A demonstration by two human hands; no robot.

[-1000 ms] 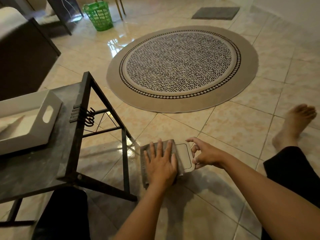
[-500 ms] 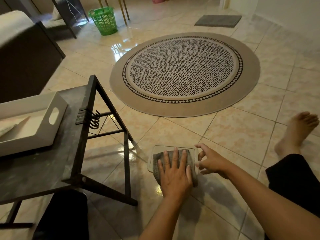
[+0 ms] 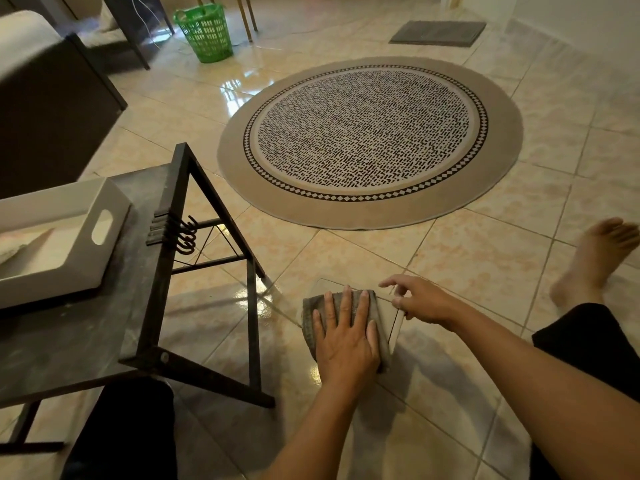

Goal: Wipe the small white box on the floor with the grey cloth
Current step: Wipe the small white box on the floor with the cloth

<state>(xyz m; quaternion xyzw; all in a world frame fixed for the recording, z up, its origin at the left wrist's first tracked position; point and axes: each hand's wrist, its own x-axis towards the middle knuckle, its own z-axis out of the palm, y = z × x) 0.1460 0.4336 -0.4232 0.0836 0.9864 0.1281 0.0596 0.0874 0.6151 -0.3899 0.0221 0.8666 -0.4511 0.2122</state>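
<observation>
The small white box (image 3: 393, 318) lies flat on the tiled floor in front of me, mostly covered. A folded grey cloth (image 3: 310, 317) is spread over it. My left hand (image 3: 346, 337) presses flat on the cloth with fingers spread. My right hand (image 3: 420, 301) rests at the box's right far edge, fingertips touching its rim and steadying it. Only the box's far corner and right strip show.
A low dark metal-framed table (image 3: 162, 258) stands to the left, carrying a white tray (image 3: 65, 237). A round patterned rug (image 3: 369, 140) lies beyond. A green basket (image 3: 206, 32) and a grey mat (image 3: 438, 32) sit far back. My bare foot (image 3: 595, 254) is at right.
My left hand has slid the cloth across the box, first rightward and then back toward its left and near side. The right hand stayed at the box's edge. The camera view shifted.
</observation>
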